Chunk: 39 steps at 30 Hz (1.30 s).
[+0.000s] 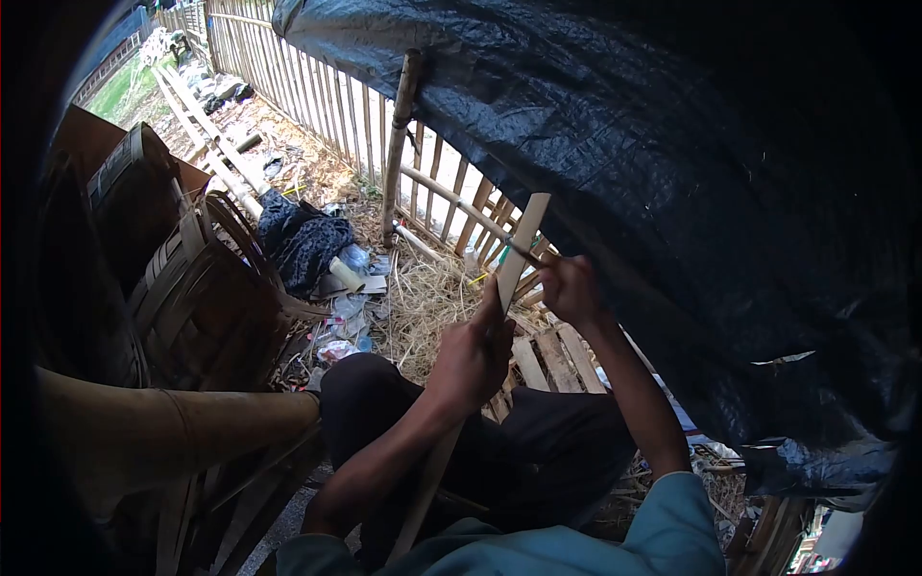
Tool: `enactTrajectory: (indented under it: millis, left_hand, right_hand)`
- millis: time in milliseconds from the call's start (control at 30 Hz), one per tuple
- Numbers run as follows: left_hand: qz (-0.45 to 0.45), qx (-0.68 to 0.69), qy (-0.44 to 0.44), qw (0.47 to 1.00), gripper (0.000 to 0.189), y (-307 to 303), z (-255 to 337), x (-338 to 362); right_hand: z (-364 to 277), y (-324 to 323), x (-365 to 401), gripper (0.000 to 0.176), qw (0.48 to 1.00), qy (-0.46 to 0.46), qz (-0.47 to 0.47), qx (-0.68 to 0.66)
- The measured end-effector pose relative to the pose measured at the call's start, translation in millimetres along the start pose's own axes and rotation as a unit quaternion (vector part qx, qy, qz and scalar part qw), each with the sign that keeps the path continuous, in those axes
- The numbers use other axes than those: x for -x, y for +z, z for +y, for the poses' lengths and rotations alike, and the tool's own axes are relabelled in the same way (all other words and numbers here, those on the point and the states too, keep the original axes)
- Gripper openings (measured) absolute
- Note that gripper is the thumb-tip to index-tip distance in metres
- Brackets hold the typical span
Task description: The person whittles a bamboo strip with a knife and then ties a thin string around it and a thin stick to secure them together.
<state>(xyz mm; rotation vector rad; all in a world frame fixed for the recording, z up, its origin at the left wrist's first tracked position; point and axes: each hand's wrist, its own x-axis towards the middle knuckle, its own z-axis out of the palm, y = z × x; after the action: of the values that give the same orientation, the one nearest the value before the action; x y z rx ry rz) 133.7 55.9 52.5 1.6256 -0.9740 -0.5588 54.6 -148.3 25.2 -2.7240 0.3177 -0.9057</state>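
A long flat bamboo strip (pixel 523 240) runs up from my lap, tilted slightly to the right, its upper end free. My left hand (pixel 473 357) is wrapped round its middle. To the right, my right hand (pixel 569 288) is closed round the handle of a thin dark blade (pixel 524 253), which lies across the strip above my left hand. The handle is mostly hidden in my fingers. The lower part of the strip passes behind my left forearm and down between my legs.
Woven baskets (pixel 206 278) and a thick bamboo pole (pixel 173 422) stand at the left. A dark tarp (pixel 672 211) hangs on the right. Ahead are a bamboo fence (pixel 288 82), a post (pixel 399 144), shavings (pixel 423 307), dark cloth (pixel 303 240) and litter.
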Motion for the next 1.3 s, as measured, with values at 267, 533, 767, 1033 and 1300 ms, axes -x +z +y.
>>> enactTrajectory:
  millis: [267,533,767,1033,1300]
  left_hand:
    - [-0.006,0.02,-0.029,0.999,0.051,4,0,-7]
    - [-0.013,0.046,-0.037,0.998,0.053,1,-5,-7]
    - [-0.007,0.077,-0.054,0.996,0.052,7,-11,-8]
    - [0.005,0.045,-0.049,0.998,0.037,2,-11,-8]
    - [0.028,0.016,0.039,0.999,0.021,-1,-13,-8]
  right_hand:
    - [76,25,17,0.064,0.942,0.285,-0.118,0.132]
    - [83,15,24,0.06,0.947,0.31,-0.076,0.03]
    - [25,-6,8,0.056,0.931,0.285,0.004,-0.23]
    - [-38,-26,-7,0.035,0.982,0.024,-0.136,-0.128]
    - [-48,-8,1,0.048,0.984,-0.043,-0.144,-0.095]
